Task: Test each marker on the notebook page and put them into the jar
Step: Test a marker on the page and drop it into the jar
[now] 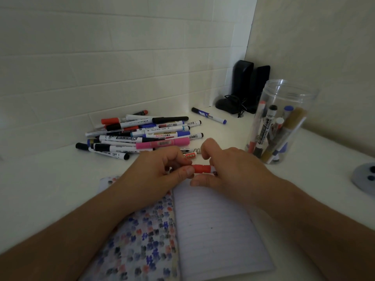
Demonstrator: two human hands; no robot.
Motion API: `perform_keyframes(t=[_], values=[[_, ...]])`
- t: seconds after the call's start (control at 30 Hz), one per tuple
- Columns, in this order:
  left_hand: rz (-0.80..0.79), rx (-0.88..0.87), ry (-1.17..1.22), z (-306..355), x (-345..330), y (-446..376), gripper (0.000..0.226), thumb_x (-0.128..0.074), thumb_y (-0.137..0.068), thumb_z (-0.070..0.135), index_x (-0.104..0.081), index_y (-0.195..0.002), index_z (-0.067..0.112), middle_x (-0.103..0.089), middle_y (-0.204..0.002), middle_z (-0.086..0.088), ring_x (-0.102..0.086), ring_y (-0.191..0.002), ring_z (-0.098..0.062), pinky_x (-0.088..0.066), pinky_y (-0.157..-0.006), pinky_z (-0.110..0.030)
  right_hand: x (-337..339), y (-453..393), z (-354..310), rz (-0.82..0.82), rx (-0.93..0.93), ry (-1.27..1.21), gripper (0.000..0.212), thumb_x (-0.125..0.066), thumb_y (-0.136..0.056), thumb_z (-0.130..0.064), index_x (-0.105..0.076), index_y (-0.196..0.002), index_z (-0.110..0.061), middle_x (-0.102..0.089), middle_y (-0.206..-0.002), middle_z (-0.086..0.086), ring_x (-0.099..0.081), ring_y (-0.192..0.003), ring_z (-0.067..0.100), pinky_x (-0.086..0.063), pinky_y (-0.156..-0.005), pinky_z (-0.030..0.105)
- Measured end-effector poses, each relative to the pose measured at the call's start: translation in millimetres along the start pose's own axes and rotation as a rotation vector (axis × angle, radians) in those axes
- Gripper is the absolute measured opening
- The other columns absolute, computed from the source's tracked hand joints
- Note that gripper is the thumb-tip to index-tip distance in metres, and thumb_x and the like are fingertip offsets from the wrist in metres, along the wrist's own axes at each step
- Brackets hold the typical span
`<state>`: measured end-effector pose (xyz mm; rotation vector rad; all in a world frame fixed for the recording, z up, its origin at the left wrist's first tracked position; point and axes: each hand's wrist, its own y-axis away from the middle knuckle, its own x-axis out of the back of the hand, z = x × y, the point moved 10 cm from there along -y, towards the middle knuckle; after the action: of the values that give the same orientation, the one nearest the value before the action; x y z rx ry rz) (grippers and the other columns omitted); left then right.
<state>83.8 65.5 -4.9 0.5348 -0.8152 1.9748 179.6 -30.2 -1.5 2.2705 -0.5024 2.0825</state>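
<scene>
Nearest, at six o'clock, the notebook [213, 230] lies open on the white table [40, 179]: a lined page faces up on the right half, and a flower-patterned cover spreads to the left of the fold. Both forearms come in over it from the bottom corners.

Just beyond the top edge of the page, at the centre, the two hands meet on a red marker [202, 168] held level and crosswise above the table. The left hand [162, 171] has its fingers curled, thumb and forefinger pinching the marker's left end. The right hand [229, 169] grips the right end, thumb underneath pointing left, forefinger bent and raised above the barrel; the other fingers are curled under, and how they lie I cannot tell. Only the red middle section shows between the hands.

Farther out, at eleven o'clock, a pile of markers [142, 134] lies loose on the table, with black, red, blue and pink caps mixed, a thick pink one at its near edge. At two o'clock stands the clear jar [284, 122], upright and uncapped, with several markers leaning inside. Between pile and jar, at one o'clock, a single blue marker [209, 115] lies alone. Behind it, in the corner of the tiled wall, stand two black speakers [249, 84]. At three o'clock, at the frame edge, sits a grey round object [365, 177].
</scene>
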Motion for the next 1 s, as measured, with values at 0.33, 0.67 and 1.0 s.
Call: perform_keyframes(t=[0.33,0.67,1.0], values=[[0.095,0.049,-0.009,-9,14,1,0.013,-0.074,-0.089,0.034,-0.061,-0.091,0.037,-0.069,-0.093,0.025,-0.065,-0.088,0.003,-0.049,-0.071,-0.01,24,13,75,0.091,-0.334,-1.301,0.047,-0.039,-0.092,0.005,-0.075,-0.09,-0.025,-0.071,-0.091,0.007,-0.063,-0.076,0.02,-0.055,-0.068,0.034],[-0.105,-0.062,-0.255,2,-10,3,0.017,-0.073,-0.086,0.046,-0.064,-0.099,0.039,-0.067,-0.095,0.024,-0.063,-0.091,0.005,-0.056,-0.079,-0.023,-8,10,79,0.005,-0.282,-1.201,0.024,-0.076,-0.092,-0.026,-0.058,-0.09,-0.011,-0.046,-0.055,0.0,-0.032,-0.048,0.015,-0.036,-0.054,0.03],[-0.115,-0.044,-0.216,-2,-12,2,0.015,-0.074,-0.086,0.043,-0.065,-0.097,0.039,-0.068,-0.094,0.024,-0.064,-0.091,0.004,-0.057,-0.079,-0.027,-11,12,100,0.264,-0.524,-0.995,0.029,-0.067,-0.086,-0.002,-0.049,-0.065,-0.01,-0.05,-0.054,0.01,-0.047,-0.048,0.017,-0.04,-0.043,0.021]])
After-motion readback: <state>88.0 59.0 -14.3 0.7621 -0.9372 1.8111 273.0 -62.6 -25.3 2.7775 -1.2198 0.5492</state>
